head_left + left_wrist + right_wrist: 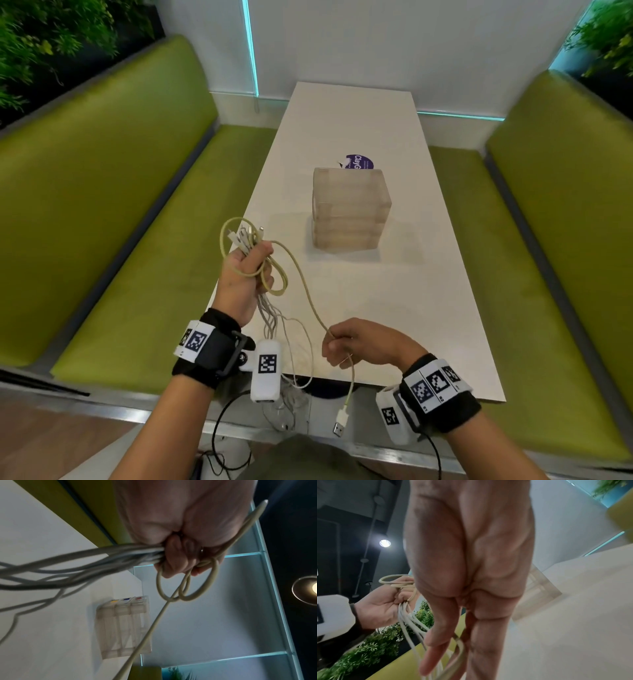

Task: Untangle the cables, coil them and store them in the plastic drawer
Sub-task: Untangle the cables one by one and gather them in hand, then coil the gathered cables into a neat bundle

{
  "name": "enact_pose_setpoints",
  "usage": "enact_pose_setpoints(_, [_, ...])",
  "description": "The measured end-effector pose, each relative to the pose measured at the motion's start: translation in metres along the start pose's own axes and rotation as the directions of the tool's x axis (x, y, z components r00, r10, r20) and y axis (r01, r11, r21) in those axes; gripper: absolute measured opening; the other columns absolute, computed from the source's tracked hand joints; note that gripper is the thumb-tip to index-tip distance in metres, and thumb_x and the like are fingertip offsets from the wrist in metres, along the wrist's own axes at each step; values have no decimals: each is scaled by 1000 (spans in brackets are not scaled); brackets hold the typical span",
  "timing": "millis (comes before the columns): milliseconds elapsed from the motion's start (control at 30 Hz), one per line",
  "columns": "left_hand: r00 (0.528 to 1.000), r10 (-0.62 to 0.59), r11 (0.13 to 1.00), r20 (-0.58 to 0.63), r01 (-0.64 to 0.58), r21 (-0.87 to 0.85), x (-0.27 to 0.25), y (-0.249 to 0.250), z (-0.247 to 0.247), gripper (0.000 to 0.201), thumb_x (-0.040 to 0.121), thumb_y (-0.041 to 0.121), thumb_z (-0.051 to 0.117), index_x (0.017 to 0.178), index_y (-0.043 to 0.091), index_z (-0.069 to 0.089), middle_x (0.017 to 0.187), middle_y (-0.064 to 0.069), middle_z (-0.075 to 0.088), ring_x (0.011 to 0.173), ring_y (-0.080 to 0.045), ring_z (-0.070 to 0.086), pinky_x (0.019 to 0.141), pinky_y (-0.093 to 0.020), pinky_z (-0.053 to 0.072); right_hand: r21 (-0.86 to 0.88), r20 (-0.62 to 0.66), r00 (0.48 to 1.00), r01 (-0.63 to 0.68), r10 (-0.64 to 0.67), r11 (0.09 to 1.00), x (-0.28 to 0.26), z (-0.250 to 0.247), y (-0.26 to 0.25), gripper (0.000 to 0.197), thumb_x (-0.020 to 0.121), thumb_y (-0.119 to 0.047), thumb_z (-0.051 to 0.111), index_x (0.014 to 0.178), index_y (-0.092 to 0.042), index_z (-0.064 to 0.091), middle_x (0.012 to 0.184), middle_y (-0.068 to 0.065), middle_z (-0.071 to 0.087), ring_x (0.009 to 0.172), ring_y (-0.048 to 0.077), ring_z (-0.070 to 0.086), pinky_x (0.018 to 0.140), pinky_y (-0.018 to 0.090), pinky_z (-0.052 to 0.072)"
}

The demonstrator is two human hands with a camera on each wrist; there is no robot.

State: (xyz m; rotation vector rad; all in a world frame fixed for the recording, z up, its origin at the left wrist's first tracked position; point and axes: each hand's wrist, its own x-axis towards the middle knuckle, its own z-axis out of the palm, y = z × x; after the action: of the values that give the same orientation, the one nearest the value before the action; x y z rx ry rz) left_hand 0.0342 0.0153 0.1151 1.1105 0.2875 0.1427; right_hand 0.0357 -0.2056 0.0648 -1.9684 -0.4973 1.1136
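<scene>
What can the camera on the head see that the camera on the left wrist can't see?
Only the head view shows the right hand pinching the yellowish cable, the cable's USB plug hanging below the table edge, and the purple sticker behind the plastic drawer.

Only the left wrist view shows the small yellow, blue and red marks on the drawer unit's front, and a round ceiling lamp.

Both show the left hand gripping the bundle of white cables together with loops of the yellowish cable, and the drawer standing on the table.
</scene>
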Motion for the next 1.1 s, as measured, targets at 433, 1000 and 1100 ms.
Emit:
enact_pose_setpoints(433, [971, -101, 821, 218, -43, 570, -19, -29, 5, 35, 92, 18, 59, 63, 14, 39, 47, 3, 31, 40, -13, 27, 39, -21, 28, -389, -97, 976, -217, 194, 895, 22, 10, 25, 54, 84, -10, 68, 135, -15, 50, 124, 4, 60, 115, 21, 55, 96, 29, 42])
enact_pose_setpoints(1000, [796, -444, 736, 412, 61, 674, -33, -50, -5, 24, 85, 30, 66, 79, 13, 50, 56, 6, 31, 45, -9, 25, 42, -20, 23, 163, -423, 874, 334, -240, 929, -4, -9, -13, 32, 79, -6, 73, 109, -15, 65, 95, 10, 72, 86, 28, 68, 80, 37, 57])
enact_pose_setpoints(1100, [833, -400, 750, 383, 58, 659, -34, -54, -8, 25, 89, 29, 64, 84, 8, 52, 54, 6, 30, 45, -9, 25, 42, -22, 22, 116, -382, 888, 320, -255, 940, -5, -8, -11, 37, 79, -10, 74, 114, -18, 62, 100, 3, 73, 91, 18, 69, 86, 31, 55])
